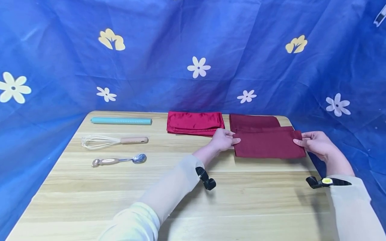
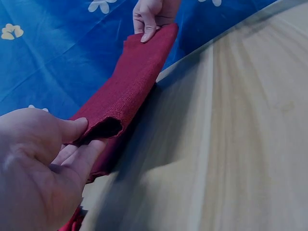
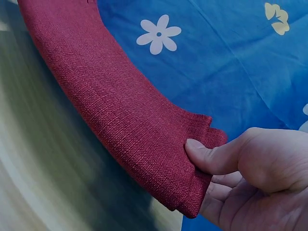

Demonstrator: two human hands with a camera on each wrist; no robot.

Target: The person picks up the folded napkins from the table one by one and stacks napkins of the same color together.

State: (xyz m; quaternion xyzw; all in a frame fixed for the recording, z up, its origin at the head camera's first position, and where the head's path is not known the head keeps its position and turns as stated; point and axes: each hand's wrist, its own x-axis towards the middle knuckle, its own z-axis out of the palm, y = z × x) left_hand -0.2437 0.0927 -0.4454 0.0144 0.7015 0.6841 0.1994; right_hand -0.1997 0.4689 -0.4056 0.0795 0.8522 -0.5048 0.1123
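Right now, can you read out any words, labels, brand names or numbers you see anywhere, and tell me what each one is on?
No readable text in any view.
Yellow tag on the right wrist mount: any print is too small to read.
Dark red cloth, pinched by left hand and right hand: no label shows.
Teal roll, whisk, spoon: no markings legible.

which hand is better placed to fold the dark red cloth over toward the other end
Either could, but the right hand looks slightly better placed: it pinches the outer end of the dark red cloth near the table edge, with bare cloth to sweep across. The left hand grips the inner end, close beside the bright red cloth.
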